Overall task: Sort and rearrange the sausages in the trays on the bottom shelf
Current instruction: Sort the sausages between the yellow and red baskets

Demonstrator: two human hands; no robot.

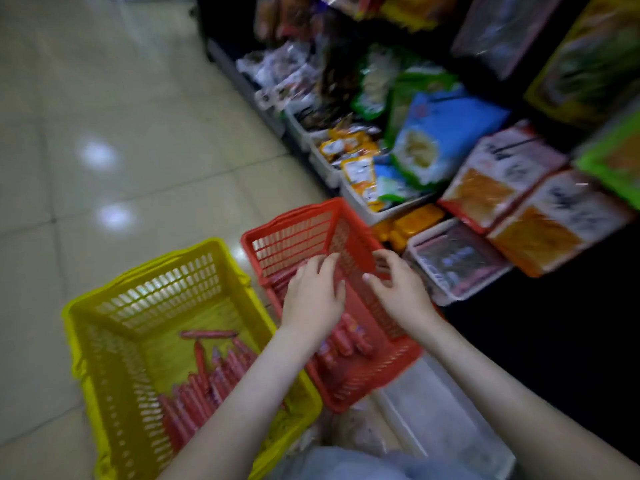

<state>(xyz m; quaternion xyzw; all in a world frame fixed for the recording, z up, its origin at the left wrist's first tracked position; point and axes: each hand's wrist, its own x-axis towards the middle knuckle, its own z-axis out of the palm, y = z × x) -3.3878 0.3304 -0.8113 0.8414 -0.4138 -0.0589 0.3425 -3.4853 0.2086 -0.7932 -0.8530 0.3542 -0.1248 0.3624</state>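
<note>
A red basket stands on the floor with red sausages lying in its bottom. Both hands hover over it. My left hand is spread flat above the basket's middle, fingers relaxed, holding nothing that I can see. My right hand is over the basket's right wall with fingers loosely bent, holding nothing visible. To the left a yellow basket holds many red sausages. A white tray with packed sausages sits on the bottom shelf just right of my right hand.
More white trays with snack packets line the bottom shelf, running away up the frame. Boxed goods lean on the shelf at the right. A clear plastic tray lies near my right forearm. Tiled floor spreads to the left.
</note>
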